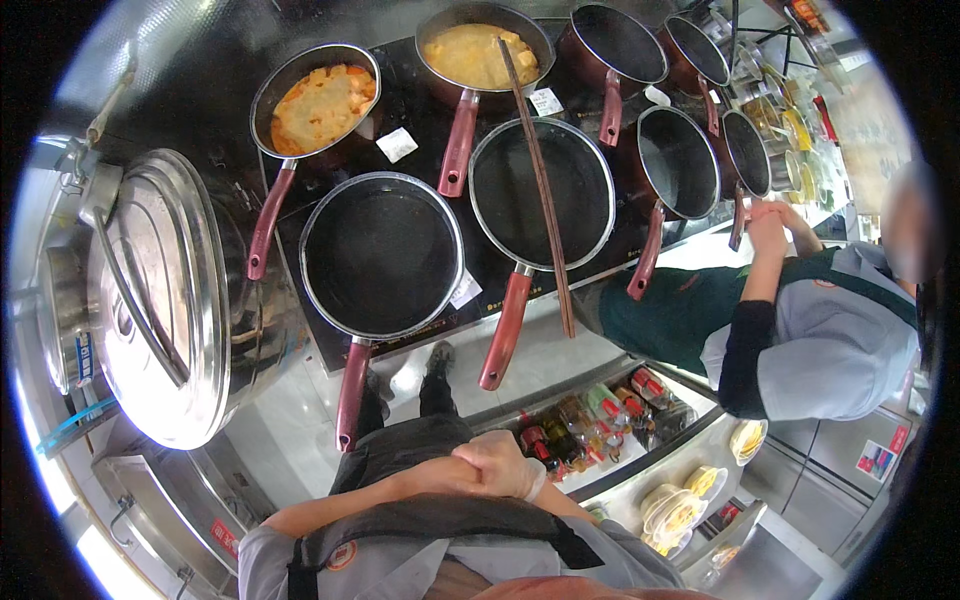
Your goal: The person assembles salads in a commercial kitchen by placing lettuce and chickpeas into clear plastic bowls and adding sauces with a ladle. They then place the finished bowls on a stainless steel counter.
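Note:
My left hand [455, 473] and my right hand [508, 466] are clasped together in front of my apron, with closed fingers and no tool in them. A thin clear glove seems to cover the right one. Beyond them, a red-handled pan [382, 255] with a dark inside sits on the cooktop. To its right is a similar pan [500, 200], crossed by long wooden chopsticks [545, 195]. The chopsticks' far tips rest in a pan of yellowish food in broth [480, 55]. Another pan at the far left holds orange-red stew [322, 110].
A big lidded steel pot [160, 300] stands left of the cooktop [440, 325]. More pans [680, 165] fill its right side, where a co-worker [800, 330] stands with hands together. Bottles [590, 420] and yellow-filled bowls [675, 510] are at the lower right.

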